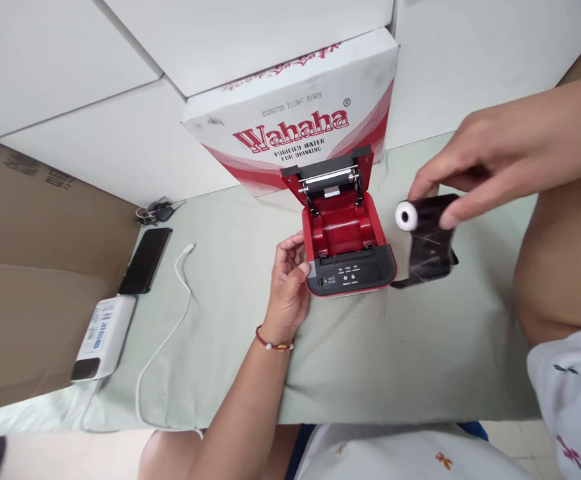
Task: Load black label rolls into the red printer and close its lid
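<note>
A small red and black printer (pixel 349 257) sits on the pale green cloth with its lid flipped up and its red paper bay showing. My left hand (pixel 288 283) rests against the printer's left side, fingers curled onto its edge. My right hand (pixel 475 173) is raised to the right of the printer and pinches a white paper roll (pixel 406 217) that is partly wrapped in black plastic film (pixel 430 250). The film hangs down from the roll toward the cloth.
A white and red Wahaha water carton (pixel 295 107) stands just behind the printer. At left lie a black phone (pixel 145 260), keys (pixel 155 213), a white cable (pixel 170 327), a white device (pixel 103 337) and a brown cardboard box (pixel 35 287).
</note>
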A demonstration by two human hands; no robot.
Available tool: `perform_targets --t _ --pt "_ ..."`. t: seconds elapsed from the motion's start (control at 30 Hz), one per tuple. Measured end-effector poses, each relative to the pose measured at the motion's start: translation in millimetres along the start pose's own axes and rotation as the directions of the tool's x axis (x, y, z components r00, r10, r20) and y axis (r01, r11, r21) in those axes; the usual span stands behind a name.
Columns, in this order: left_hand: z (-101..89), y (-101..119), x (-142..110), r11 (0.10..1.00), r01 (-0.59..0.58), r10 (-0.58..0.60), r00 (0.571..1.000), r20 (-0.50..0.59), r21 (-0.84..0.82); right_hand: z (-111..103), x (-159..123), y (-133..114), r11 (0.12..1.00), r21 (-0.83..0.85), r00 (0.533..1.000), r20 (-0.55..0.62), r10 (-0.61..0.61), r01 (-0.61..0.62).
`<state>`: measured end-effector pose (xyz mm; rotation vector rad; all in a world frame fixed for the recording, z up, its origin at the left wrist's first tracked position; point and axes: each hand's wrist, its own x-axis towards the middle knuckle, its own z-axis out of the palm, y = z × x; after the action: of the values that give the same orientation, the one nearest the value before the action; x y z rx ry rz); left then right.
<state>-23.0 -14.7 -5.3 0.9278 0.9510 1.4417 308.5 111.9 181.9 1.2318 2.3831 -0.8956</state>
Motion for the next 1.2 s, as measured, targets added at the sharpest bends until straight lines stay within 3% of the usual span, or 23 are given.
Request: perform_targets --t 0.1,0.17,0.23,0.37,0.53,0.83,0.9,1.0,1.03,1.1,1.2 --pt "-1.2 0.4 -0.2 1.0 0.005 -0.005 1.0 -0.003 0.012 -0.2 -13.4 -9.2 0.981 0.103 0.987 -0.016 -0.162 0.163" --pt "-1.7 1.3 -0.3 1.0 0.007 -0.007 1.0 -0.003 0.029 6.9 -3.9 -33.4 0.972 0.042 0.968 -0.11 -0.225 0.231" --pt "-1.8 2.4 -0.4 0.999 0.005 -0.005 1.0 -0.003 0.042 18.7 15.9 -62.8 0.976 -0.062 0.959 -0.185 -0.216 0.208" --pt "-1.3 4.1 -0.7 0.999 0.007 -0.007 1.0 -0.005 0.041 44.4 54.6 -100.0 0.978 -0.173 0.967 -0.205 -0.152 0.117" --pt "0.5 4.5 -1.3 0.999 0.02 -0.02 1.0 -0.01 0.04 56.3 65.7 -104.6 0.975 -0.218 0.974 -0.228 -0.007 -0.044" --pt "2.9 4.3 -1.8 0.999 0.053 -0.052 0.998 -0.025 0.015 60.1 74.1 -111.2 0.909 -0.393 0.976 -0.21 0.058 -0.138" --pt "2.9 4.4 -2.3 0.999 0.042 -0.042 0.999 -0.021 0.022 58.3 71.8 -107.4 0.919 -0.387 0.982 -0.191 -0.004 -0.072" --pt "3.4 5.1 -3.6 0.999 0.029 -0.028 0.999 -0.025 0.023 48.7 56.4 -101.6 0.964 -0.246 0.977 -0.157 -0.147 0.105" --pt "3.5 5.4 -4.1 0.999 0.028 -0.027 0.999 -0.025 0.023 44.7 49.4 -100.7 0.97 -0.192 0.963 -0.195 -0.188 0.151" --pt "3.4 5.9 -4.9 0.999 0.025 -0.024 1.0 -0.017 0.023 37.7 36.5 -100.6 0.978 -0.11 0.898 -0.387 -0.209 0.18" --pt "2.7 6.6 -5.1 1.0 0.016 -0.016 1.0 0.001 0.023 32.6 29.6 -100.3 0.989 -0.104 0.69 -0.709 -0.147 0.105"
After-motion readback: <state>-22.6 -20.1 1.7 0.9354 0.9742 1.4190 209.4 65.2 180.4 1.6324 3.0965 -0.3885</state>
